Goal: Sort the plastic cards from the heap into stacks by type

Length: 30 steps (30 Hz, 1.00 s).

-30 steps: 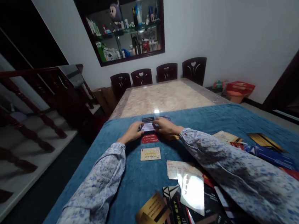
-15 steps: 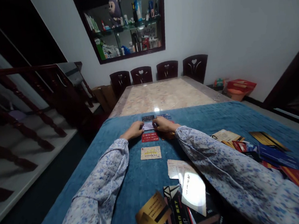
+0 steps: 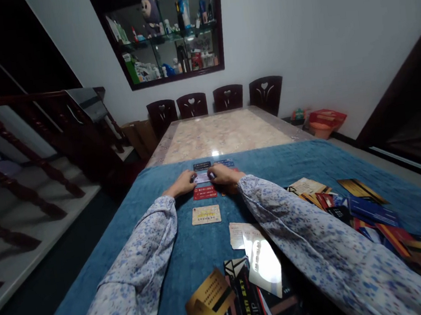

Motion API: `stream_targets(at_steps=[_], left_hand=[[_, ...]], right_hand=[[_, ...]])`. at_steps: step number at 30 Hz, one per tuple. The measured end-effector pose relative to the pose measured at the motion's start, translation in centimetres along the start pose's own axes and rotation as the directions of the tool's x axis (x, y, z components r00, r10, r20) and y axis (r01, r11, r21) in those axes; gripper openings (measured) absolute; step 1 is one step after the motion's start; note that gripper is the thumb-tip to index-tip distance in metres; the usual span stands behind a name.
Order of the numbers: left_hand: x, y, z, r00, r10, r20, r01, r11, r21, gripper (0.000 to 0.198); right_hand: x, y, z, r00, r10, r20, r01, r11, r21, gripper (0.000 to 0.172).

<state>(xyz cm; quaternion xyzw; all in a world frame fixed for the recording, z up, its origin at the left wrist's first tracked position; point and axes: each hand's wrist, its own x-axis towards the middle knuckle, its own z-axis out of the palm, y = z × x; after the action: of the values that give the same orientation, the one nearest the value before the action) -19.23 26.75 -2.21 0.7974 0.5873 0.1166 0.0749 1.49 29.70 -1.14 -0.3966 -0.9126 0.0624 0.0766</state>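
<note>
1. The left hand (image 3: 181,184) and the right hand (image 3: 224,174) meet far out on a blue cloth (image 3: 151,204). The fingers of each are curled onto one short end of a pale card (image 3: 201,178), grasping it between them. The card sits low over the cloth, though whether it touches cannot be told.
2. At 6 o'clock from the pale card, just beside it, lies a red card (image 3: 204,192), and further along the same line a cream card (image 3: 206,214), both flat and square to the person.
3. At 12 o'clock from the hands, a dark card (image 3: 201,166) and a blue card (image 3: 226,163) lie side by side near the far hem of the cloth.
4. At 5 o'clock, close to the person, a glossy white card (image 3: 263,264) rests on a loose heap of black and gold cards (image 3: 218,302).
5. At 3 to 4 o'clock, more cards (image 3: 358,207) in red, blue and gold fan out over the cloth beyond the right sleeve (image 3: 317,246).
6. The cloth covers the near part of a marble tabletop (image 3: 223,133), which shows bare at 12 o'clock.
7. Four dark wooden chairs (image 3: 190,104) stand in a row against the white wall behind the table.
8. Above them a recessed glass-shelf cabinet (image 3: 167,36) holds bottles, boxes and a plush toy (image 3: 150,13).
9. At 9 to 10 o'clock a dark wooden stair railing (image 3: 24,137) runs past, and at 2 o'clock a red bag (image 3: 323,119) sits on the floor by the wall.
</note>
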Motion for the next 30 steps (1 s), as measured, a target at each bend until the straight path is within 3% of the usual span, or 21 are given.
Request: stream_targets(at_steps=[4,7,10,13,18,25,30], left_hand=[[-0.1,0.2,-0.1,1.000,-0.002,-0.013,0.002,1.000,-0.004,0.039],[-0.4,0.4,-0.3,1.000,-0.002,-0.027,0.002,1.000,-0.010,0.046],[-1.1,1.0,-0.6,0.998,0.007,-0.069,-0.008,1.000,-0.017,0.056],[-2.1,2.1,-0.8,0.990,0.038,-0.137,-0.042,0.999,-0.024,0.060],[-3.5,5.8,-0.7,0.930,0.201,-0.309,-0.231,0.971,-0.063,0.050],[-5.9,12.2,0.0,0.850,0.371,-0.375,-0.441,0.890,-0.120,0.041],[-8.5,15.4,0.3,0.797,0.463,-0.389,-0.550,0.821,-0.150,0.040]], right_hand=[[0.0,-0.1,-0.1,1.000,0.000,-0.006,0.000,1.000,0.011,0.025],[-0.4,-0.1,-0.5,1.000,-0.006,-0.028,0.007,1.000,0.026,0.033],[-1.3,0.1,-1.7,0.999,-0.017,-0.051,0.019,0.999,0.037,0.039],[-2.7,0.5,-3.3,0.997,-0.049,-0.057,0.052,0.998,0.047,0.035],[-6.0,1.7,-6.1,0.987,-0.117,-0.110,0.126,0.989,0.079,0.030],[-11.4,2.3,-8.5,0.956,-0.154,-0.251,0.205,0.959,0.195,0.021],[-17.0,2.3,-9.1,0.937,-0.184,-0.297,0.252,0.944,0.211,0.019]])
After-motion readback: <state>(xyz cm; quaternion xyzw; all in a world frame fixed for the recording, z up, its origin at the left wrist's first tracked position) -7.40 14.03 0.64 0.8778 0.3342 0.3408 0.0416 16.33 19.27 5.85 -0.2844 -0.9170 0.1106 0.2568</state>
